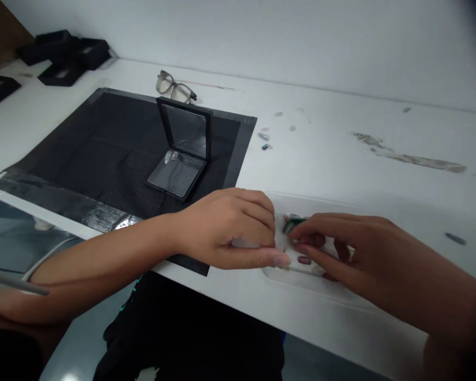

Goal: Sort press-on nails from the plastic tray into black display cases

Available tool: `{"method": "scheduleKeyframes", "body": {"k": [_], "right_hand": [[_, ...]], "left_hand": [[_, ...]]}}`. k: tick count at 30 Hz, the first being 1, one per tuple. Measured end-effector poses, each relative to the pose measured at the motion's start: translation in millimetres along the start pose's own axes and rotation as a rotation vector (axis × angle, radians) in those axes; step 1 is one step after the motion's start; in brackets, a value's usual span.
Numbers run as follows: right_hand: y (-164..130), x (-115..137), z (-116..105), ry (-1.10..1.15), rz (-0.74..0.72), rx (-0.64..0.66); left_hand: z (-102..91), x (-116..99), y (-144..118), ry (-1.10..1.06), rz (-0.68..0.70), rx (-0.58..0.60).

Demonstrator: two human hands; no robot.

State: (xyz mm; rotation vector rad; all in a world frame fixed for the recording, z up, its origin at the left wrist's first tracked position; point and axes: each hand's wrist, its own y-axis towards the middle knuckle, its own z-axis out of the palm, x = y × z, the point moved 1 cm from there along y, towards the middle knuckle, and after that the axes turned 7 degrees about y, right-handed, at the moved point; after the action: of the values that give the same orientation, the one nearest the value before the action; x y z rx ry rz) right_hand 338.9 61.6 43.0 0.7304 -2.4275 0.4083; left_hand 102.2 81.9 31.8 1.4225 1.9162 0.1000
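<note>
1. Our left hand (238,230) rests curled, palm down, on the near edge of the white table (341,159), its thumb pressing the left rim of a clear plastic tray (301,280).
2. Our right hand (341,248) pinches a small dark green nail tip (291,225) between fingertips over the tray.
3. To the far left, an open black display case (180,153) stands on a black mat (103,143), with eyeglasses (174,89) beyond it.

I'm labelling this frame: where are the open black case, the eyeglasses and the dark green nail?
open black case (177,177): head view, base panel.
eyeglasses (167,83): head view, left lens.
dark green nail (290,226): head view, visible tip.
</note>
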Motion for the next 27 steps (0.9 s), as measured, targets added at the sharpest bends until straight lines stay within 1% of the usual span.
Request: {"method": "scheduleKeyframes", "body": {"k": [4,10,14,17,19,21,23,25,27], "right_hand": [[0,-4,1,-0.022,0.021,-0.037],[1,-3,1,-0.016,0.015,-0.024],[3,-1,-2,-0.043,0.044,-0.005],[4,-3,-3,-0.022,0.057,-0.017],[3,-2,-4,0.041,0.045,-0.034],[0,5,-4,0.140,0.070,-0.064],[-5,18,-3,0.287,0.144,-0.123],[-11,35,-4,0.480,0.242,-0.191],[-15,51,-4,0.663,0.321,-0.227]], "left_hand": [[0.1,0,-1,0.004,-0.014,0.014],[0.6,0,-2,-0.025,-0.040,0.028],[0.8,0,-2,-0.017,-0.034,0.029],[0.3,0,-2,-0.007,-0.018,0.025],[-0.1,-1,-2,0.006,-0.008,0.021],[-0.1,-2,-2,0.015,0.004,0.014],[0.4,-4,-3,0.013,0.019,-0.006],[1.1,-5,-3,0.002,0.027,-0.043],[1.7,-6,-2,0.021,0.011,-0.102]]}}
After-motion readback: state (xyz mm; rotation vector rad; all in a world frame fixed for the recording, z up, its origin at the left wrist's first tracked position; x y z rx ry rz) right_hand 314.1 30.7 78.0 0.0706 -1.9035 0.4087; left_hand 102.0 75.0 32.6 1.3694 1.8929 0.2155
